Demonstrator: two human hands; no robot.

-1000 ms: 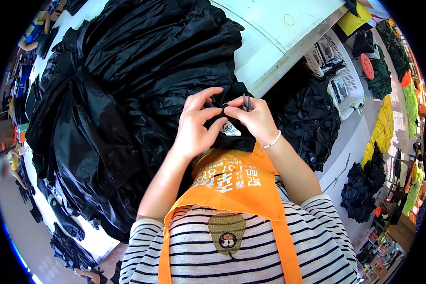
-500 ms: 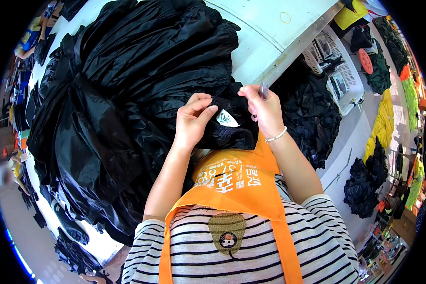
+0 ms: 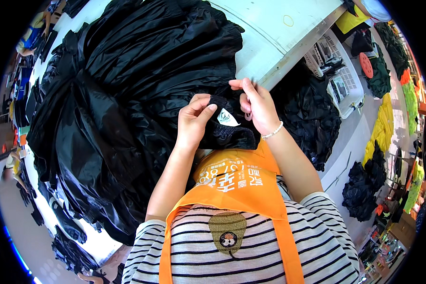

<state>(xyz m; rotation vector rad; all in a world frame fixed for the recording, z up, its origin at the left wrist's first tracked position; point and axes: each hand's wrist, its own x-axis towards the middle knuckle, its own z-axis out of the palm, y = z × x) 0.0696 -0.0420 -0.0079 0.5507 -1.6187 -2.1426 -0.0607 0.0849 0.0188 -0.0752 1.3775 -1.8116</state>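
My left hand (image 3: pixel 194 120) pinches the dark ribbed elastic edge of a black garment (image 3: pixel 234 136) between thumb and fingers. A white label (image 3: pixel 227 118) with a dark print hangs from that edge, just right of my left fingertips. My right hand (image 3: pixel 259 108), slightly above and right of the label, is closed, with its thumb and index finger pressed together at the left. A small loop handle (image 3: pixel 247 116) shows under its curled fingers, seemingly of small thread snips; their blades are mostly hidden. Any thread at the fingertips is too fine to make out.
A large heap of shiny black garments (image 3: pixel 113 142) covers the pale table (image 3: pixel 255 28) at left. Right of the table lie a black pile (image 3: pixel 312 118), a white plastic basket (image 3: pixel 352 90), yellow cloth (image 3: pixel 381 123) and another dark bundle (image 3: pixel 364 184). Other people are at the far left.
My right hand has moved slightly up and left and turned, so the metal blade seen before is mostly hidden. The left hand keeps its pinch on the garment.
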